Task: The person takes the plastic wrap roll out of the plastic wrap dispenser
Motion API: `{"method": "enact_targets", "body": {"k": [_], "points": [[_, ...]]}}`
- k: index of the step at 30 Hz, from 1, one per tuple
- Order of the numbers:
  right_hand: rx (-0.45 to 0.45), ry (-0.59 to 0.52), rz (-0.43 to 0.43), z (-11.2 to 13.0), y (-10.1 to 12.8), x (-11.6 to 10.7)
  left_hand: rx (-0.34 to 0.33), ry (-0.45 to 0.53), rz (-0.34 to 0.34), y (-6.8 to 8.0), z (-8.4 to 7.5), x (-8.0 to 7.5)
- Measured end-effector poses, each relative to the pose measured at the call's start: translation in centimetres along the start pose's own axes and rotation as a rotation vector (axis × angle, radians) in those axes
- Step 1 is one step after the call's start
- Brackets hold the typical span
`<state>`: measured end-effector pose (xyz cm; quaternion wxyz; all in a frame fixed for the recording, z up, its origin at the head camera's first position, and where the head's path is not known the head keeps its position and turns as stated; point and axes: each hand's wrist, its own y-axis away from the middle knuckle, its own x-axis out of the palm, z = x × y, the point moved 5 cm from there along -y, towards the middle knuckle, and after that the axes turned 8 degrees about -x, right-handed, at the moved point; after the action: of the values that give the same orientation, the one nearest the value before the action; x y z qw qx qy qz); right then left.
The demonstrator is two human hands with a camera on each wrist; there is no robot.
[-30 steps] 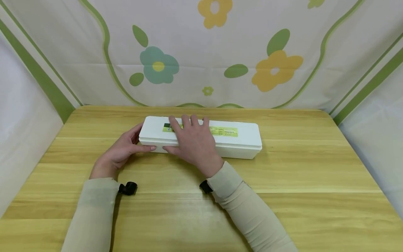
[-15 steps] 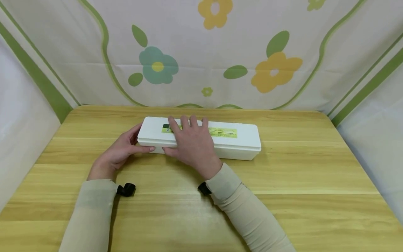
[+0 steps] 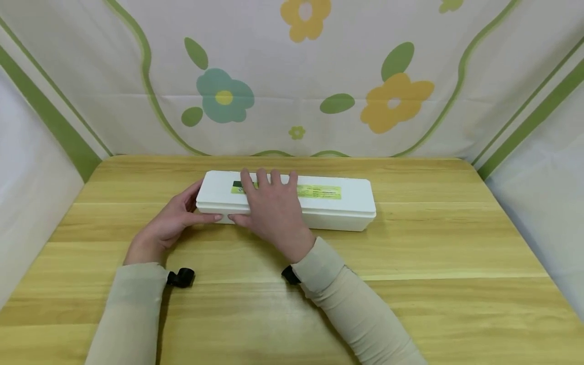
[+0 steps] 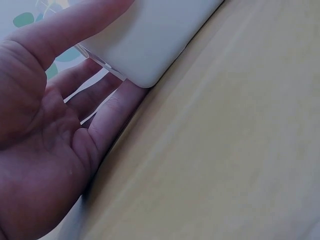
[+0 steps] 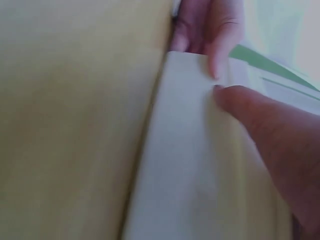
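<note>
The long white plastic lidded box (image 3: 292,200) with a green-yellow label lies crosswise on the pale wooden table (image 3: 410,284), toward its far edge. At the box's left end the left hand (image 3: 166,225) cups the corner, fingers (image 4: 107,112) curled behind it and thumb along the front rim; to lift the lid cleanly, it seems best to hold the base down there and pry evenly. Right of it, the right hand (image 3: 272,210) lies on the lid, fingers slightly spread, thumb (image 5: 260,130) at the front edge, forearm angled in.
</note>
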<state>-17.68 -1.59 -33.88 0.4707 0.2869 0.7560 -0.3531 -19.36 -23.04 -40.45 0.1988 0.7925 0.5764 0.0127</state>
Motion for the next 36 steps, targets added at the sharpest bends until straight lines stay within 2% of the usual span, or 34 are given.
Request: {"method": "enact_targets", "body": {"k": [4, 15, 24, 36], "points": [[0.001, 0.035, -0.063, 0.0, 0.0, 0.3, 0.002, -0.002, -0.003, -0.1, -0.1, 0.1], [0.006, 0.032, -0.204, 0.2, 0.0, 0.1, 0.040, 0.012, 0.006, -0.3, -0.3, 0.2], [-0.024, 0.054, -0.246, 0.9, 0.1, 0.1, 0.053, -0.007, -0.001, 0.2, 0.2, -0.1], [-0.017, 0.070, -0.270, 0.8, 0.3, -0.1, 0.054, 0.005, 0.012, -0.2, -0.1, 0.2]]}}
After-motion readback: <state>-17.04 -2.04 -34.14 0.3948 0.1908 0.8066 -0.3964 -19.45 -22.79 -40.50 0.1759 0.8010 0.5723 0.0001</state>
